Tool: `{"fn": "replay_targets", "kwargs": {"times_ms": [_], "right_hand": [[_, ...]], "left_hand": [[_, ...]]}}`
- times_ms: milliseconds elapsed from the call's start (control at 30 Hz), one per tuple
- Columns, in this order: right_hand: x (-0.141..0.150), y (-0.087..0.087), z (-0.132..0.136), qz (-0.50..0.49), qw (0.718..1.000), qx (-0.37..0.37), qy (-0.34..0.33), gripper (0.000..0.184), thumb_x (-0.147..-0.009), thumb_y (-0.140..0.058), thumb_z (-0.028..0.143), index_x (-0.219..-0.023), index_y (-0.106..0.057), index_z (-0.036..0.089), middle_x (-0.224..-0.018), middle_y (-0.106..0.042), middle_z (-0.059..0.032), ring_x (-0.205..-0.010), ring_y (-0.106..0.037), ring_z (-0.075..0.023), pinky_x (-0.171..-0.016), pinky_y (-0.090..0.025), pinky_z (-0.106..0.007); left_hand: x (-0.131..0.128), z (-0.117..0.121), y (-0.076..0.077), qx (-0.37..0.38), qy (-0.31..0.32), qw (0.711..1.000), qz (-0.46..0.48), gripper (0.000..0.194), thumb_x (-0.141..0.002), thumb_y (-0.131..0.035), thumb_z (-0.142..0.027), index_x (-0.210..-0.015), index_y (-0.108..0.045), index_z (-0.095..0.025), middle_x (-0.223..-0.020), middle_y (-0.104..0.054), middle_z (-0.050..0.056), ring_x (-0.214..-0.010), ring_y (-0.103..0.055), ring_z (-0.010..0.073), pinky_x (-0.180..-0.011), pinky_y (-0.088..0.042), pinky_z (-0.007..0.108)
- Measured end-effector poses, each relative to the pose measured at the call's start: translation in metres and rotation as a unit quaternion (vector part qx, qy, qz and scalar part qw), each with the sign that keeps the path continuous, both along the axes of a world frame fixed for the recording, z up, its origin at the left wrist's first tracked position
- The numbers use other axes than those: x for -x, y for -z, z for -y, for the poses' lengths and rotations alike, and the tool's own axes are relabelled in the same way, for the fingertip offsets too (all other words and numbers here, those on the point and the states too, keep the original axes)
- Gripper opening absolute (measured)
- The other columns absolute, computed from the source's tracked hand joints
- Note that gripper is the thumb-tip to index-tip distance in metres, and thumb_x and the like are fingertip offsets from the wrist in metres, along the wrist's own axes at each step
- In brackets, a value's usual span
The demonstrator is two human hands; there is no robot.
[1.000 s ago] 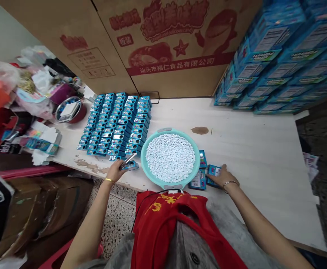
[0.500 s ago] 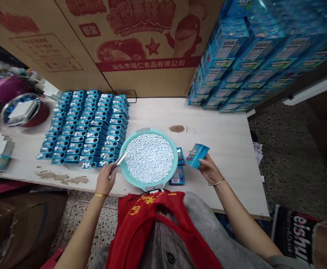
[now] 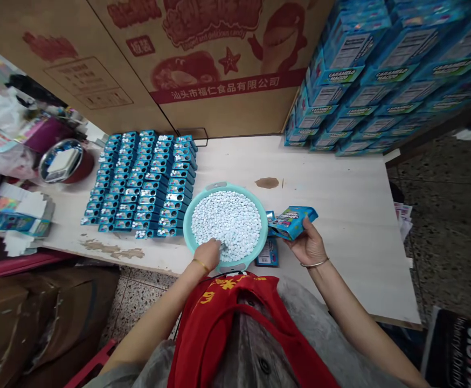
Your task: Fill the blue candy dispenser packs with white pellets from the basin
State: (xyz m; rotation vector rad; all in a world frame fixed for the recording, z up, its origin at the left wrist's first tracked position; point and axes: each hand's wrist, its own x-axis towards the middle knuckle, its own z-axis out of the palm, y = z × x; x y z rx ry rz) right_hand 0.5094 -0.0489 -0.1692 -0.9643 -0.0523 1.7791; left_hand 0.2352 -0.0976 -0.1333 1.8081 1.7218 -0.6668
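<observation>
blue box (image 3: 292,222) held in the right hand (image 3: 309,243), fingers closed around it, its long axis slanting toward the teal basin (image 3: 187,231) just beside it, the right hand the nearer. on my remote feed, the left hand (image 3: 208,255) has dropped from above the rim into the white candies (image 3: 235,221), fingers curled on a metal scoop (image 3: 222,246), and the box now lies flatter than half a second ago.

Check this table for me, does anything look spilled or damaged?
A brown stain marks the white table top just beyond the teal basin. Left of the basin, a rough brown patch shows where the surface is worn. The rows of blue boxes look orderly.
</observation>
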Motion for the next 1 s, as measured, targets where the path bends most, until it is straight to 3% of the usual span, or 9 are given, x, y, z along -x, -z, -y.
{"fn": "replay_targets", "kwargs": {"times_ms": [100, 233, 367, 500, 567, 667, 767, 867, 1000], "right_hand": [[-0.004, -0.002, 0.004, -0.018, 1.000, -0.025, -0.007, 0.055, -0.069, -0.075, 0.047, -0.117, -0.059, 0.026, -0.107, -0.072, -0.0041, -0.088, -0.071, -0.0240, -0.061, -0.062, -0.035], [-0.001, -0.009, 0.001, -0.045, 0.999, -0.026, 0.006, 0.071, -0.069, -0.060, 0.073, -0.118, -0.059, 0.022, -0.109, -0.071, -0.0092, -0.097, -0.069, -0.0304, -0.076, -0.059, -0.050], [0.005, -0.007, -0.003, -0.038, 0.999, -0.004, 0.035, 0.053, -0.074, -0.061, 0.058, -0.110, -0.063, 0.020, -0.101, -0.073, -0.0067, -0.094, -0.070, -0.0271, -0.087, -0.055, -0.051], [0.011, 0.002, -0.001, -0.032, 0.998, 0.008, 0.059, 0.041, -0.074, -0.061, 0.044, -0.107, -0.064, 0.020, -0.102, -0.073, -0.0044, -0.093, -0.069, -0.0232, -0.086, -0.057, -0.045], [0.016, 0.008, 0.001, -0.039, 0.997, 0.017, 0.067, 0.040, -0.074, -0.060, 0.046, -0.105, -0.065, 0.020, -0.101, -0.073, -0.0038, -0.095, -0.069, -0.0223, -0.082, -0.058, -0.042], [0.023, 0.018, -0.005, -0.058, 0.995, 0.019, 0.077, 0.042, -0.074, -0.060, 0.051, -0.103, -0.064, 0.020, -0.099, -0.073, -0.0036, -0.095, -0.069, -0.0224, -0.080, -0.059, -0.040], [0.028, 0.030, -0.021, -0.071, 0.994, 0.001, 0.083, 0.041, -0.074, -0.060, 0.053, -0.099, -0.064, 0.021, -0.095, -0.073, -0.0037, -0.096, -0.068, -0.0239, -0.080, -0.059, -0.041], [0.032, 0.038, -0.039, -0.063, 0.989, 0.001, 0.131, 0.029, -0.077, -0.058, 0.049, -0.090, -0.063, 0.024, -0.086, -0.072, 0.0016, -0.085, -0.070, -0.0183, -0.076, -0.060, -0.034], [0.039, 0.041, -0.041, -0.072, 0.991, 0.003, 0.114, 0.023, -0.077, -0.059, 0.043, -0.088, -0.062, 0.023, -0.085, -0.072, 0.0030, -0.081, -0.069, -0.0153, -0.076, -0.059, -0.030]], "left_hand": [[-0.005, -0.023, -0.004, -0.043, 0.001, 0.999, 0.013, 0.023, -0.091, -0.043, -0.025, -0.106, -0.058, -0.018, -0.112, -0.060, 0.012, -0.097, -0.063, 0.0258, -0.078, -0.048, 0.035], [0.023, -0.046, -0.019, -0.042, -0.003, 0.999, -0.004, 0.016, -0.086, -0.050, -0.019, -0.098, -0.060, -0.018, -0.106, -0.062, 0.011, -0.095, -0.063, 0.0255, -0.076, -0.047, 0.034], [0.062, -0.038, -0.021, -0.157, -0.083, 0.984, 0.001, 0.021, -0.088, -0.050, -0.026, -0.106, -0.055, -0.017, -0.110, -0.060, 0.012, -0.097, -0.061, 0.0245, -0.078, -0.046, 0.033], [0.084, 0.001, -0.001, -0.256, -0.231, 0.938, -0.016, 0.034, -0.082, -0.058, -0.047, -0.097, -0.053, -0.016, -0.092, -0.062, 0.011, -0.086, -0.062, 0.0259, -0.070, -0.046, 0.033], [0.083, 0.023, 0.014, -0.250, -0.298, 0.921, 0.000, 0.036, -0.080, -0.058, -0.052, -0.090, -0.053, -0.018, -0.079, -0.062, 0.007, -0.076, -0.062, 0.0246, -0.065, -0.044, 0.031], [0.068, 0.043, 0.033, -0.235, -0.407, 0.881, 0.053, 0.027, -0.077, -0.061, -0.044, -0.081, -0.050, -0.020, -0.063, -0.056, 0.001, -0.064, -0.059, 0.0209, -0.058, -0.041, 0.028], [0.050, 0.040, 0.039, -0.286, -0.473, 0.819, 0.156, 0.023, -0.072, -0.062, -0.034, -0.082, -0.047, -0.020, -0.065, -0.057, -0.001, -0.064, -0.059, 0.0184, -0.058, -0.043, 0.027], [0.042, 0.022, 0.033, -0.337, -0.467, 0.756, 0.311, 0.030, -0.070, -0.063, -0.035, -0.089, -0.045, -0.021, -0.075, -0.061, -0.001, -0.071, -0.062, 0.0163, -0.065, -0.048, 0.026], [0.053, -0.006, 0.026, -0.336, -0.485, 0.731, 0.343, 0.030, -0.065, -0.065, -0.028, -0.085, -0.044, -0.021, -0.073, -0.059, -0.003, -0.071, -0.060, 0.0152, -0.068, -0.049, 0.027]]}}
